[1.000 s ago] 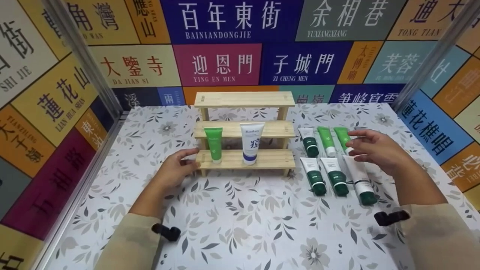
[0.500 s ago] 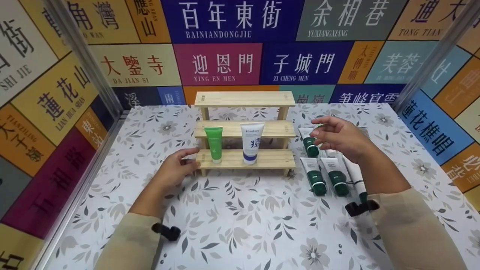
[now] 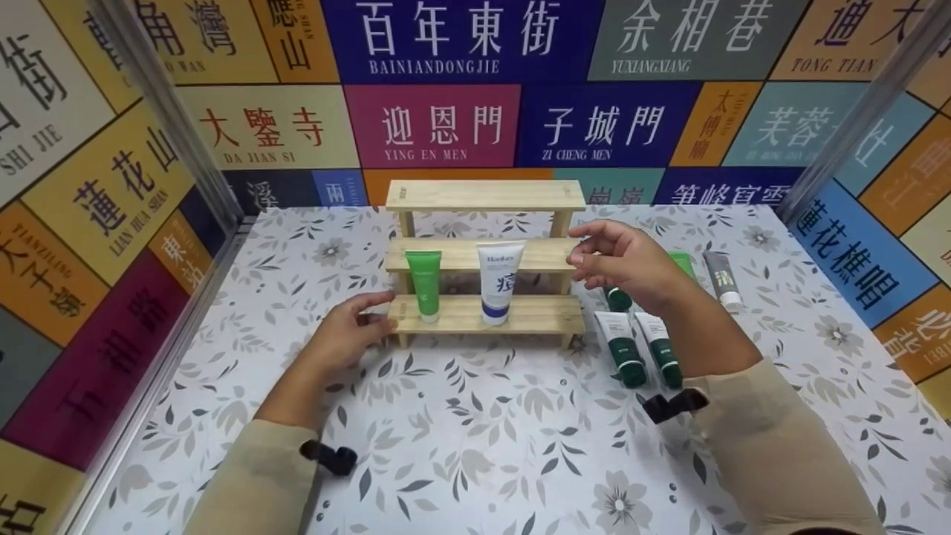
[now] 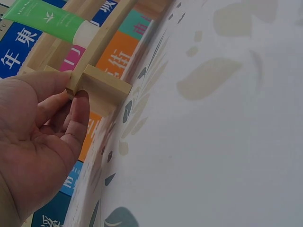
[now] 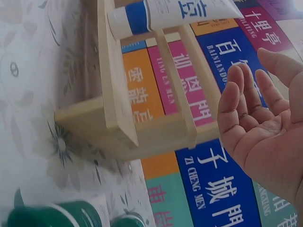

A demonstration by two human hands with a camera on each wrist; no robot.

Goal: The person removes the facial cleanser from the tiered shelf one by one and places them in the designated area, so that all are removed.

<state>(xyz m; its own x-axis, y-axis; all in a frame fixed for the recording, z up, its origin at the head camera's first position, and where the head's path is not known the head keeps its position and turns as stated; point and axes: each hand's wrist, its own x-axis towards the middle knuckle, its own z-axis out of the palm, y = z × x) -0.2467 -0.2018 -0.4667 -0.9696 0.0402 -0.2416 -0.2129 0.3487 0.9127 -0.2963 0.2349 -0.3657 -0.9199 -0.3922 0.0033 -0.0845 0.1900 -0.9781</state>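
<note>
A three-tier wooden display stand (image 3: pixel 484 195) stands on the table. My left hand (image 3: pixel 349 331) grips the left end of its lowest step, with thumb and fingers on the wood edge in the left wrist view. On that step stand a small green tube (image 3: pixel 424 286) and a larger white tube (image 3: pixel 499 282) with a blue cap, both upright. My right hand (image 3: pixel 631 267) hovers by the right end of the middle step. Its fingers are relaxed and apart in the right wrist view, with nothing held.
Right of the stand lie several tubes: white ones with green caps (image 3: pixel 622 348), a green one (image 3: pixel 682 261) and a grey one (image 3: pixel 722 276). My right hand and forearm partly cover them. A sign-patterned wall (image 3: pixel 431 126) rises behind the flowered tablecloth (image 3: pixel 475 446).
My right hand has moved left from over the lying tubes to the stand's right side, uncovering the grey tube. The left hand and the two standing tubes have stayed in place.
</note>
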